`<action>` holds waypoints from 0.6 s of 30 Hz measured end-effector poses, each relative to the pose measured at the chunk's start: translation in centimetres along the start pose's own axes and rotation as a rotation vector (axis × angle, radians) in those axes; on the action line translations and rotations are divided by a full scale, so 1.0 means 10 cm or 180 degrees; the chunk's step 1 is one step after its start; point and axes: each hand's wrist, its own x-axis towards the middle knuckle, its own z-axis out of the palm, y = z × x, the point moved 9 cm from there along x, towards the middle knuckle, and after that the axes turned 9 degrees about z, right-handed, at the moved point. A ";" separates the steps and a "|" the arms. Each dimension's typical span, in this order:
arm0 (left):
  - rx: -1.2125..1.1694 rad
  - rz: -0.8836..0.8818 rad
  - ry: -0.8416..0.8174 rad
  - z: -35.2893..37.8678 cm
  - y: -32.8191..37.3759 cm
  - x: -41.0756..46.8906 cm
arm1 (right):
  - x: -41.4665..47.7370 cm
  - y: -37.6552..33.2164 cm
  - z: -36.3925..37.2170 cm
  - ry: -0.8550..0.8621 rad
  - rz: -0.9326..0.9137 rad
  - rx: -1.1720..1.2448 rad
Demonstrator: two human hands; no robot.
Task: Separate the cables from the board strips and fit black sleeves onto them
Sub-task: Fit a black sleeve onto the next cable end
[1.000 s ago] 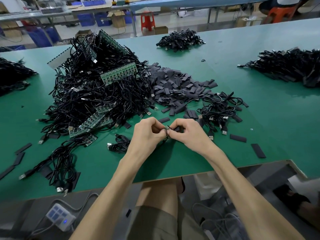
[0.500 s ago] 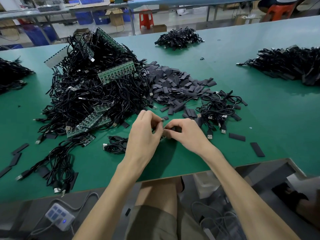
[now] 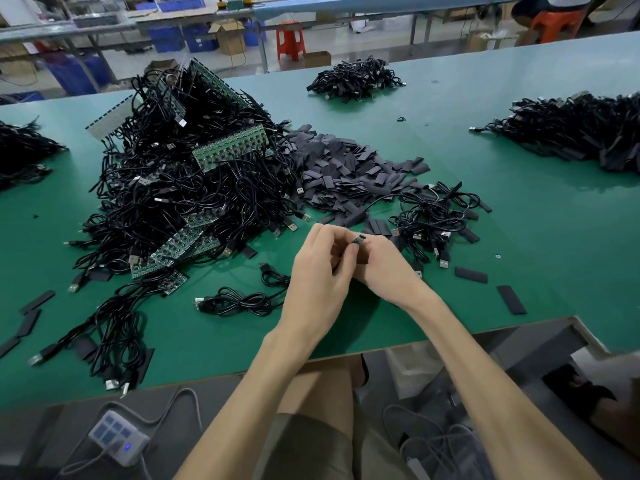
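Cables (image 3: 180, 188) lie mostly in one big heap on the table (image 3: 554, 237), tangled with green strips (image 3: 230, 147) that poke out of it, so I judge most of the separating is not yet done. Just right of the heap sits a large pile of loose sleeves (image 3: 343, 168), unused. In front of the heap the left hand (image 3: 318, 275) and right hand (image 3: 388, 268) meet, fingers curled, pinching one small board end (image 3: 358, 239) between them; whether a sleeve is on it I cannot tell. A small bunch (image 3: 429, 220) right of the heap, and piles (image 3: 575, 129) further right and behind it, may be finished work.
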 end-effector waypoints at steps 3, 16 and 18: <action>0.0327 -0.0313 -0.0146 0.04 -0.21 -0.07 | 0.00 0.00 -0.05 0.0207 0.0060 0.0268; 0.1229 -0.0701 -0.0085 -0.67 -0.58 -0.13 | 0.02 0.08 -0.17 0.0636 0.0112 0.0537; 0.0894 -0.0535 -0.0003 -0.61 -0.37 0.00 | 0.01 0.07 -0.21 0.0797 0.0059 0.0515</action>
